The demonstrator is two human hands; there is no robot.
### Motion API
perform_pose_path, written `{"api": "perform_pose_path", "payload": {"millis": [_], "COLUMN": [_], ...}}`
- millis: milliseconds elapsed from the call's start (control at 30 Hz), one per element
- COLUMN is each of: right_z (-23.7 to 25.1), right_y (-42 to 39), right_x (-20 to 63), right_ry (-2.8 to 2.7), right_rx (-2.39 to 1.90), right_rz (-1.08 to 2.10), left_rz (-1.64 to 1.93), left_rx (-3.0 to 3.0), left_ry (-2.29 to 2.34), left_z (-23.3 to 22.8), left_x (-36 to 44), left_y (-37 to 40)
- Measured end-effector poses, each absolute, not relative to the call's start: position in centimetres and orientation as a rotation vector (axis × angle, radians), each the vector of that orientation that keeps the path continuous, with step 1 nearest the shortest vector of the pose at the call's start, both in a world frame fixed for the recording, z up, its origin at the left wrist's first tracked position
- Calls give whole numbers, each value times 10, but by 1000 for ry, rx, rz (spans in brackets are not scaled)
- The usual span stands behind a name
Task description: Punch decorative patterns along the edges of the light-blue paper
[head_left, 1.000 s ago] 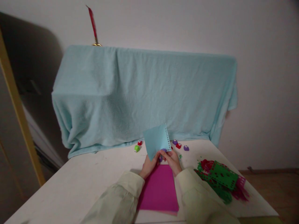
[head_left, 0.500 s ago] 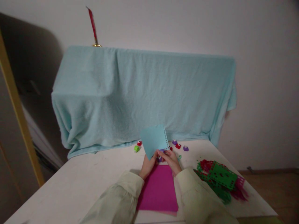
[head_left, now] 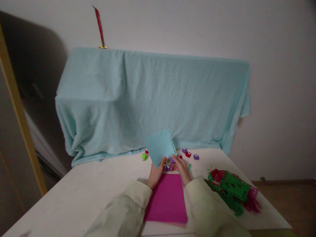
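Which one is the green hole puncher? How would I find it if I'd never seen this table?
Start at the big light blue blanket draped at the back of the white table. Along its bottom edge lies a row of small craft punches; the green punch sits at the left end, left of the light blue paper held up by both hands. It is the only lime-green one; the others are red or purple.

Both forearms, in pale loose sleeves, reach from the near edge toward the middle of the scene and converge, so that the two hands sit just beside each other. The left hand [head_left: 156, 173] has its fingers curled upward with the thumb raised, pinching at its far tip. The right hand [head_left: 182, 168] lies just to the right, knuckles up, its fingers bent and closed toward the left hand.
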State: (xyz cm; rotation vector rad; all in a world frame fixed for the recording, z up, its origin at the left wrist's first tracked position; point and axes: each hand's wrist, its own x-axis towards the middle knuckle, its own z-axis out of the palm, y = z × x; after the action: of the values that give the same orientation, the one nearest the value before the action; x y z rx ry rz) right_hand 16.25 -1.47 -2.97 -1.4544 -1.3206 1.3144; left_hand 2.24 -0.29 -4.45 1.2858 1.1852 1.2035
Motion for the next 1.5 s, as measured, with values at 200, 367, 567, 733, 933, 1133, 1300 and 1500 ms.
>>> {"api": "perform_pose_path", "payload": {"millis": [200, 367, 567, 733, 933, 1133, 1300, 1500], "right_z": [-38, -32, -39, -46, -36, -33, -39, -44], "right_y": [-13, -12, -10, -9, -12, -10, -7, -6], "right_x": [167, 167, 173, 177, 174, 173, 175, 175], "right_ry": [-1199, -1095, -1084, -1072, -1061, -957, -936, -997], "right_rx": [-1496, -1564, -1558, -1605, -1669, -1632, -1644, -1645], "right_rz": [1419, 1520, 1522, 1468, 1403, 1261, 1204, 1147], "left_rz": [1214, 1177, 1176, 1213, 1212, 1196, 1161, 1083], "left_rx": [1256, 1232, 1246, 1261, 1259, 1249, 1297, 1337], "left_ry": [1184, 1213, 1223, 1191, 1174, 1193, 1170, 1095], "left_z": [-38, -31, -31, -35, -33, -26, -24, -37], "left_x": [21, 21, 21, 20, 20, 20, 22, 23], "left_y": [-5, -8, -8, -7, -9, -11, -12, -9]}}
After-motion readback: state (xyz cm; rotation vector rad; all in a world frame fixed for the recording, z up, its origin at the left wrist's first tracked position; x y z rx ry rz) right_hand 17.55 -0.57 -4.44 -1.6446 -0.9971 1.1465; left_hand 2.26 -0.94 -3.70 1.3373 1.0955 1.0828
